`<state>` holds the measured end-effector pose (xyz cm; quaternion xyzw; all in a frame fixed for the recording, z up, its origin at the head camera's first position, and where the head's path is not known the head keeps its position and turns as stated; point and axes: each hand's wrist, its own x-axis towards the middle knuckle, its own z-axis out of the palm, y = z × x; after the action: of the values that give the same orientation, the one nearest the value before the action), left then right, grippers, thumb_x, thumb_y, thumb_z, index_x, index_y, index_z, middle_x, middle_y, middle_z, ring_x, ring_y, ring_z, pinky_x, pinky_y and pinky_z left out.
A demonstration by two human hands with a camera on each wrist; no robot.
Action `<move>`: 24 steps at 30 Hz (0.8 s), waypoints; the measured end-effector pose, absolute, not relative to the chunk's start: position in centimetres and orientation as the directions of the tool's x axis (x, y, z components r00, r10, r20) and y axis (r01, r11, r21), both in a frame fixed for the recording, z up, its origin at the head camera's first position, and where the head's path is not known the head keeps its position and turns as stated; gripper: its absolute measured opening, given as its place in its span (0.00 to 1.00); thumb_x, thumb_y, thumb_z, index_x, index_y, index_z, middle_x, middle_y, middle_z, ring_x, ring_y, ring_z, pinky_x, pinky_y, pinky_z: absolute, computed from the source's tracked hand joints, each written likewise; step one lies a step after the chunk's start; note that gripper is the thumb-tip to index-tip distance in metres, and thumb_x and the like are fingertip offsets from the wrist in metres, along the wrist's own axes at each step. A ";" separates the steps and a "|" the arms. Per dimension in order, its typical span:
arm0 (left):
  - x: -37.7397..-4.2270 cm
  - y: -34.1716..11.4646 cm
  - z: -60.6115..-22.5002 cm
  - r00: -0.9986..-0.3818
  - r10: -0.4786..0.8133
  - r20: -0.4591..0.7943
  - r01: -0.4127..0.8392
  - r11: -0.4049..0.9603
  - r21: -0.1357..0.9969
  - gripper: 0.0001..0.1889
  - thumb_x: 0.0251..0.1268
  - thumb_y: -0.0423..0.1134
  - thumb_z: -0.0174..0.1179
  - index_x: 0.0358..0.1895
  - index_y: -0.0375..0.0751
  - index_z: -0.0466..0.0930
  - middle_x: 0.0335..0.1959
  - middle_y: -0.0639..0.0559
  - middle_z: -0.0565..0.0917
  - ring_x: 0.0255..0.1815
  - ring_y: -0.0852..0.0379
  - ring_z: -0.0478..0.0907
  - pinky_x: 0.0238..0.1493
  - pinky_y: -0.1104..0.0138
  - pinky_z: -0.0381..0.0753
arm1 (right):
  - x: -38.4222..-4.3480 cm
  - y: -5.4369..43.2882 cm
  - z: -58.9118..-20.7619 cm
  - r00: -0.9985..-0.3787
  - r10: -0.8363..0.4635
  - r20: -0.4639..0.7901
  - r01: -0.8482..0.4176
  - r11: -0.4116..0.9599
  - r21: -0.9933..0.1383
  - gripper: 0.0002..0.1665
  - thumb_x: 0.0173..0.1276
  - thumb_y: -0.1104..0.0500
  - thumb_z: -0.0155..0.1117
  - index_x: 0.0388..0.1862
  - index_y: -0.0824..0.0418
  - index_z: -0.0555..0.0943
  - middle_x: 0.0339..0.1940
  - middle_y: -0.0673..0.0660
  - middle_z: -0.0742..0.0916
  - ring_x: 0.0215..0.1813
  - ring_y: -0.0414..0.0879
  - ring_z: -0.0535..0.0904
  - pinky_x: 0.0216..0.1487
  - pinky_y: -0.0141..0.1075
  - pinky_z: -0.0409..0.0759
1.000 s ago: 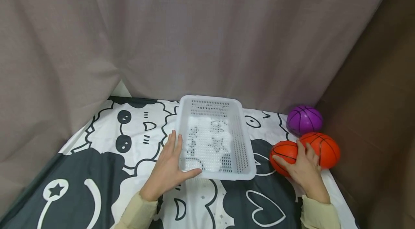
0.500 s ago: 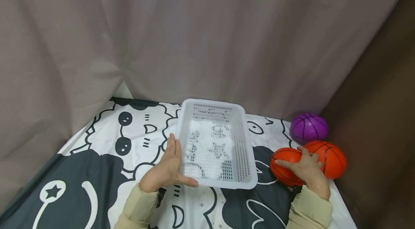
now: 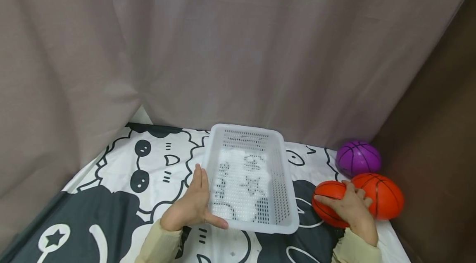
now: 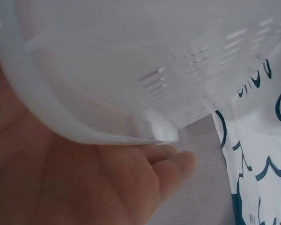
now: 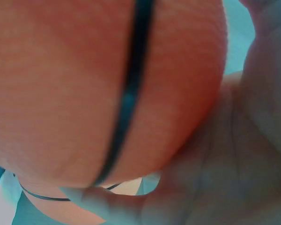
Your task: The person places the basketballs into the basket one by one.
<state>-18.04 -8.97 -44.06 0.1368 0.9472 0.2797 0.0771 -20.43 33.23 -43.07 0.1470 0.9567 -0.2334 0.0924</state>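
Note:
A white perforated plastic basket (image 3: 256, 227) stands on the patterned cloth in the head view. My left hand (image 3: 191, 205) lies along its left side and near corner, fingers straight and thumb spread out. In the left wrist view the basket's rim (image 4: 47, 115) runs across the palm. At the right, my right hand (image 3: 353, 211) grips a small orange basketball (image 3: 327, 200), thumb on one side and fingers on the other. Beside that hand rests a second orange basketball (image 3: 384, 199). The right wrist view shows the held ball (image 5: 75, 93) against the palm.
Behind the orange balls sits a purple ball (image 3: 358, 158). A grey-brown curtain (image 3: 238, 56) closes off the back, and a darker brown one (image 3: 439, 163) the right side. The black-and-white cartoon cloth (image 3: 160, 180) spreads under everything.
The head view has tilted, so the whole scene sits lower in the frame. My right hand has closed more firmly round the small orange basketball; my left hand keeps its place at the basket.

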 end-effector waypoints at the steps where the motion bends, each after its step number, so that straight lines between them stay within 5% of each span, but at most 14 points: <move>1: -17.9 -9.0 -44.1 -0.952 0.299 -0.066 0.211 0.796 0.567 0.85 0.17 0.65 0.79 0.72 0.20 0.30 0.73 0.26 0.25 0.76 0.35 0.30 0.74 0.50 0.45 | -20.5 33.2 -43.1 -0.939 0.241 -0.245 0.326 0.849 -0.416 0.79 0.44 0.21 0.66 0.74 0.73 0.44 0.60 0.87 0.53 0.58 0.82 0.46 0.49 0.78 0.59; 15: -17.9 -9.0 -44.2 -0.954 0.293 -0.059 0.209 0.795 0.569 0.84 0.16 0.67 0.78 0.73 0.22 0.31 0.73 0.29 0.23 0.76 0.35 0.31 0.73 0.51 0.45 | -20.9 33.2 -42.8 -0.935 0.309 -0.175 0.355 0.826 -0.438 0.78 0.45 0.21 0.66 0.75 0.73 0.46 0.61 0.86 0.55 0.59 0.81 0.46 0.54 0.75 0.55; 24: -17.8 -9.0 -43.9 -0.952 0.299 -0.060 0.215 0.798 0.563 0.84 0.16 0.68 0.77 0.73 0.21 0.31 0.73 0.28 0.24 0.76 0.36 0.32 0.73 0.52 0.47 | -20.3 32.1 -42.1 -0.946 0.316 0.072 0.235 0.824 -0.516 0.71 0.48 0.26 0.69 0.75 0.69 0.52 0.60 0.81 0.63 0.61 0.76 0.53 0.58 0.71 0.48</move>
<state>-17.78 -8.97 -43.93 0.1359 0.9454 0.2871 0.0731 -20.35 32.12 -42.13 0.1448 0.9517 -0.2592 -0.0775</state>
